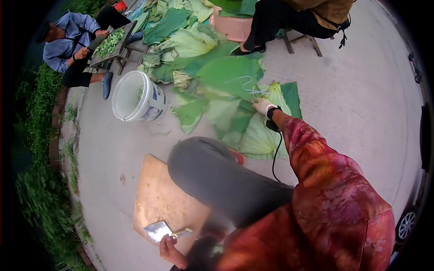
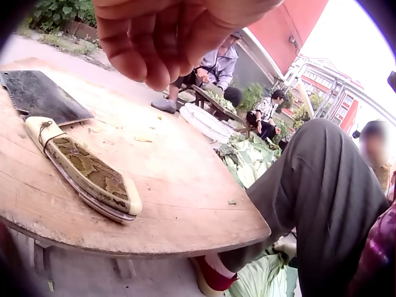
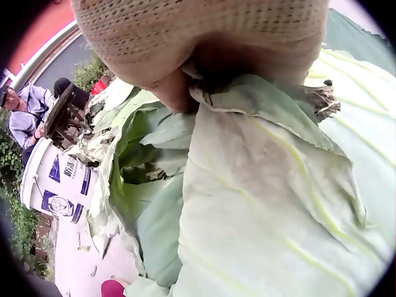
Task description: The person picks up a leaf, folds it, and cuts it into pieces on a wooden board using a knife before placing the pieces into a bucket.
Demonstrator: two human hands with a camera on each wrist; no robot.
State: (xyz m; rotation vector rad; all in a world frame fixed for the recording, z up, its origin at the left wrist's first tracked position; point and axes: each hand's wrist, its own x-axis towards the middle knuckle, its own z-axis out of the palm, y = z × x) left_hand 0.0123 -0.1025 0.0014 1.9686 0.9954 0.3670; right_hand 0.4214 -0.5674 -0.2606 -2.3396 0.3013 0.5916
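My right hand (image 1: 264, 107), in a pale knit glove, reaches forward over a spread of large green lotus leaves. In the right wrist view its fingers pinch the gathered edge of a lotus leaf (image 3: 260, 192), whose pale, veined side hangs below; the fingertips are partly hidden. Low at the left, my bare left hand (image 1: 171, 251) is over a wooden board (image 1: 158, 189). Beneath it lies a knife with a wide square blade (image 2: 46, 99) and a snakeskin-patterned handle (image 2: 86, 166). The left fingers (image 2: 161, 62) hang loosely curled above the board with nothing in them.
A white bucket (image 1: 151, 101) stands left of the leaves. Beyond it, a seated person (image 1: 72, 40) works over a small bench with chopped greens (image 1: 110, 43). Another person (image 1: 289, 18) sits near a pink tub (image 1: 230, 28). My bent knee (image 1: 194, 158) rises between board and leaves.
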